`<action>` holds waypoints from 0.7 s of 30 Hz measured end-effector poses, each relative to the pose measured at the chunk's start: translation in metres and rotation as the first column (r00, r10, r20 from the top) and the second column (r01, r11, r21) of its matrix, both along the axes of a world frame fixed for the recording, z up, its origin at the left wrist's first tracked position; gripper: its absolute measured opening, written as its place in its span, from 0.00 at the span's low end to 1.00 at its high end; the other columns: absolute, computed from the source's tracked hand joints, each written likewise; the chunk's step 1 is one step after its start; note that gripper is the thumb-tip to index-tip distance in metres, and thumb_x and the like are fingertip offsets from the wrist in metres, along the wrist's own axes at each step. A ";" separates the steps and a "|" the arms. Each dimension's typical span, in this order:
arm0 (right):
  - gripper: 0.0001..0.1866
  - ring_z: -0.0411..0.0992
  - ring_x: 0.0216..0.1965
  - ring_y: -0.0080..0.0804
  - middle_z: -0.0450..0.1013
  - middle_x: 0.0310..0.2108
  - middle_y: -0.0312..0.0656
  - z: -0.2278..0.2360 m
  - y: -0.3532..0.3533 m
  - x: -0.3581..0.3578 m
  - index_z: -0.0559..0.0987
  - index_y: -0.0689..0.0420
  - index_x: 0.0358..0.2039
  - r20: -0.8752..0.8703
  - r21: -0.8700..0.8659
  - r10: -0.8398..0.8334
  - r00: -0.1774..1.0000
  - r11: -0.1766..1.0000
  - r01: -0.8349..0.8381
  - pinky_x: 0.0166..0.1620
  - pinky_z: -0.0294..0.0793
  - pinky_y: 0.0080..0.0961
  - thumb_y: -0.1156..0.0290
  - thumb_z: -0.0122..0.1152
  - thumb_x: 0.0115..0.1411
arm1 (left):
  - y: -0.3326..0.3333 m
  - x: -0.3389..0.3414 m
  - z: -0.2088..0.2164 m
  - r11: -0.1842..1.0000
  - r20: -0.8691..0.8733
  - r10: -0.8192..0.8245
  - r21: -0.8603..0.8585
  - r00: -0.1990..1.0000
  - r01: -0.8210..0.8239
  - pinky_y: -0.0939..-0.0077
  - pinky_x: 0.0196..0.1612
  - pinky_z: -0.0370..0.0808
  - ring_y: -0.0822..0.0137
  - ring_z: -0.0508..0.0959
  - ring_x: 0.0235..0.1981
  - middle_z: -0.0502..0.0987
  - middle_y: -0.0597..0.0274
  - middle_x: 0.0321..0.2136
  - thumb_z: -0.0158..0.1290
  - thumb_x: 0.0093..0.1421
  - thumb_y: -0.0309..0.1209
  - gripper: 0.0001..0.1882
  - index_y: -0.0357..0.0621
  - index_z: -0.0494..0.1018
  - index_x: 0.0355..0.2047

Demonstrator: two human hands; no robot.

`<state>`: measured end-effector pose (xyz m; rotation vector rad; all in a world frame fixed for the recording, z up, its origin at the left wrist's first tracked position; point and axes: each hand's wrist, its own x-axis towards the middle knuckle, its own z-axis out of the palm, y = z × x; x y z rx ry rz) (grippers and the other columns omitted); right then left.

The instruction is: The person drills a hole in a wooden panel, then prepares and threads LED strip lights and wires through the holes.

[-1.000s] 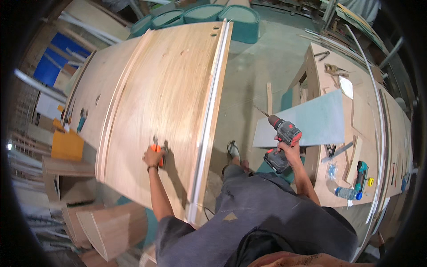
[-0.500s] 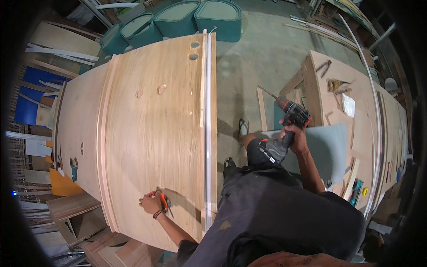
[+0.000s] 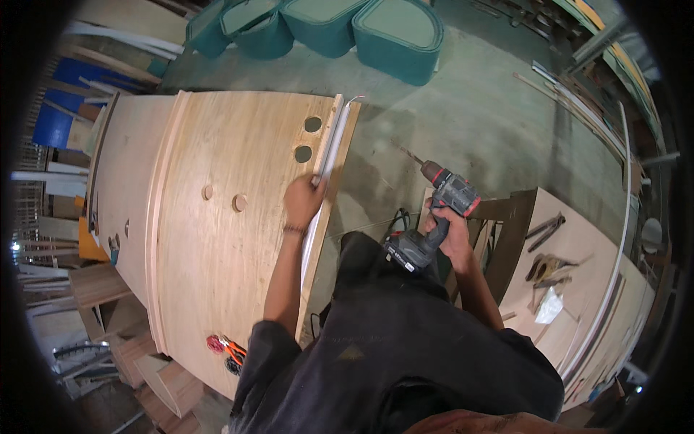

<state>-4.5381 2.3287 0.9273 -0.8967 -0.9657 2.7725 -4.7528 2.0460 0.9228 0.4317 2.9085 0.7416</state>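
My right hand (image 3: 455,237) is wrapped round the grip of a cordless drill (image 3: 455,194), black and grey with red trim. Its long bit points up and to the left, over the floor and touching nothing. On the right edge of a large wooden panel (image 3: 238,267), my left hand (image 3: 302,202) has its fingers curled on the raised wooden edge strip (image 3: 329,137), beside a white strip (image 3: 335,148) running along it. Two round holes pass through the panel near its far right corner; two shallow round recesses lie farther left. Orange-handled pliers (image 3: 233,349) lie by a red coil (image 3: 215,343) near my left sleeve.
Another bench (image 3: 520,304) on the right carries black pincers (image 3: 547,230), brown-handled tools (image 3: 547,267) and a white plastic bag (image 3: 549,307). Green curved bins (image 3: 401,43) stand on the floor beyond. Wooden boxes (image 3: 108,286) and stacked boards crowd the left side.
My left hand has left the pliers and moved forward and right to the panel's edge. The drill has stayed in my right hand. The whole view has shifted and turned.
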 end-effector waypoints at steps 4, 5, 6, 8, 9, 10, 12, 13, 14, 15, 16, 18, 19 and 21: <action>0.15 0.69 0.25 0.29 0.74 0.40 0.42 0.017 0.044 -0.047 0.73 0.63 0.45 0.042 0.034 0.055 0.998 0.998 -0.057 0.33 0.71 0.31 0.76 0.56 0.56 | 0.095 -0.079 -0.037 0.999 -0.149 -0.029 0.020 0.988 0.033 0.55 0.34 0.79 0.49 0.83 0.30 0.82 0.52 0.27 0.58 0.60 0.42 0.16 0.45 0.79 0.40; 0.15 0.68 0.25 0.28 0.73 0.41 0.42 0.013 0.055 -0.056 0.72 0.62 0.45 0.037 0.028 0.076 0.996 0.997 -0.077 0.33 0.71 0.31 0.76 0.55 0.56 | 0.110 -0.093 -0.043 0.999 -0.204 -0.048 -0.024 0.978 0.044 0.54 0.34 0.79 0.48 0.83 0.30 0.82 0.51 0.28 0.57 0.61 0.42 0.16 0.44 0.78 0.43; 0.15 0.69 0.25 0.28 0.73 0.41 0.43 0.009 0.067 -0.067 0.72 0.62 0.45 0.046 0.094 0.078 0.996 0.992 -0.082 0.32 0.71 0.30 0.76 0.55 0.56 | 0.129 -0.108 -0.048 0.998 -0.159 -0.028 -0.051 0.987 0.020 0.53 0.34 0.79 0.47 0.83 0.30 0.82 0.49 0.28 0.56 0.61 0.43 0.18 0.46 0.77 0.46; 0.15 0.69 0.25 0.28 0.74 0.41 0.43 -0.003 0.091 -0.085 0.72 0.62 0.45 0.070 0.225 0.078 0.994 0.970 -0.092 0.32 0.71 0.30 0.76 0.55 0.57 | 0.160 -0.128 -0.056 0.994 -0.060 0.011 -0.107 0.998 -0.017 0.52 0.33 0.79 0.46 0.83 0.31 0.82 0.45 0.29 0.55 0.62 0.45 0.21 0.50 0.76 0.52; 0.14 0.69 0.25 0.28 0.74 0.40 0.43 -0.004 0.101 -0.094 0.73 0.62 0.44 0.090 0.249 0.091 0.992 0.962 -0.111 0.31 0.71 0.30 0.77 0.55 0.56 | 0.170 -0.138 -0.066 0.996 -0.076 0.023 -0.089 0.997 -0.029 0.51 0.33 0.79 0.45 0.83 0.30 0.82 0.44 0.28 0.55 0.63 0.45 0.21 0.51 0.75 0.53; 0.13 0.70 0.25 0.28 0.74 0.37 0.43 -0.004 0.109 -0.105 0.74 0.63 0.43 0.096 0.290 0.077 0.992 0.952 -0.102 0.30 0.71 0.29 0.77 0.57 0.55 | 0.176 -0.145 -0.075 0.996 -0.094 0.037 -0.072 0.995 -0.043 0.50 0.32 0.79 0.45 0.83 0.29 0.82 0.44 0.28 0.55 0.63 0.45 0.21 0.51 0.74 0.53; 0.13 0.71 0.23 0.28 0.74 0.32 0.42 -0.006 0.126 -0.124 0.77 0.64 0.41 0.105 0.377 0.043 0.994 0.923 -0.080 0.29 0.71 0.26 0.77 0.60 0.54 | 0.184 -0.158 -0.087 0.995 -0.081 0.064 -0.072 0.995 -0.070 0.50 0.31 0.79 0.44 0.83 0.28 0.82 0.44 0.27 0.54 0.63 0.44 0.19 0.52 0.73 0.51; 0.12 0.71 0.23 0.28 0.73 0.28 0.41 -0.008 0.136 -0.131 0.77 0.64 0.40 0.125 0.413 0.096 0.988 0.900 -0.140 0.29 0.70 0.25 0.76 0.59 0.54 | 0.189 -0.162 -0.090 0.993 -0.050 0.077 -0.090 0.996 -0.081 0.50 0.31 0.79 0.44 0.83 0.28 0.82 0.45 0.26 0.54 0.64 0.43 0.17 0.53 0.73 0.50; 0.12 0.71 0.23 0.28 0.73 0.27 0.41 -0.010 0.143 -0.140 0.77 0.64 0.40 0.131 0.416 0.121 0.984 0.894 -0.165 0.29 0.70 0.25 0.76 0.59 0.54 | 0.192 -0.164 -0.092 0.990 -0.019 0.093 -0.109 0.995 -0.095 0.50 0.30 0.79 0.45 0.83 0.27 0.82 0.46 0.26 0.54 0.64 0.43 0.16 0.53 0.73 0.48; 0.12 0.70 0.23 0.28 0.72 0.26 0.41 -0.012 0.148 -0.149 0.77 0.64 0.40 0.138 0.413 0.144 0.980 0.891 -0.189 0.29 0.70 0.25 0.76 0.59 0.54 | 0.193 -0.163 -0.093 0.990 -0.041 0.098 -0.099 0.994 -0.102 0.50 0.29 0.79 0.45 0.83 0.27 0.82 0.47 0.25 0.54 0.64 0.43 0.15 0.53 0.73 0.47; 0.12 0.70 0.23 0.28 0.72 0.25 0.40 -0.012 0.153 -0.158 0.77 0.64 0.40 0.145 0.408 0.168 0.975 0.888 -0.214 0.30 0.69 0.25 0.76 0.59 0.54 | 0.194 -0.160 -0.093 0.990 -0.063 0.106 -0.090 0.992 -0.111 0.50 0.28 0.79 0.45 0.83 0.26 0.81 0.47 0.24 0.54 0.64 0.42 0.14 0.53 0.73 0.47; 0.13 0.70 0.23 0.28 0.72 0.24 0.40 -0.015 0.159 -0.183 0.77 0.65 0.41 0.169 0.381 0.194 0.966 0.891 -0.246 0.30 0.69 0.26 0.76 0.59 0.54 | 0.196 -0.159 -0.091 0.985 -0.086 0.131 -0.102 0.988 -0.140 0.51 0.26 0.79 0.46 0.83 0.25 0.81 0.48 0.24 0.54 0.64 0.41 0.12 0.54 0.73 0.46; 0.13 0.70 0.23 0.28 0.72 0.24 0.40 -0.016 0.157 -0.193 0.77 0.65 0.41 0.185 0.362 0.203 0.961 0.896 -0.259 0.30 0.69 0.26 0.76 0.59 0.54 | 0.196 -0.158 -0.089 0.980 -0.082 0.144 -0.125 0.986 -0.153 0.52 0.25 0.79 0.47 0.83 0.25 0.81 0.49 0.24 0.53 0.64 0.40 0.11 0.55 0.73 0.45; 0.13 0.70 0.23 0.28 0.71 0.23 0.39 -0.020 0.153 -0.211 0.77 0.65 0.41 0.173 0.300 0.233 0.957 0.913 -0.277 0.30 0.69 0.26 0.76 0.59 0.54 | 0.194 -0.155 -0.092 0.972 -0.068 0.153 -0.172 0.986 -0.162 0.53 0.24 0.78 0.48 0.82 0.23 0.81 0.50 0.24 0.53 0.65 0.39 0.10 0.56 0.74 0.45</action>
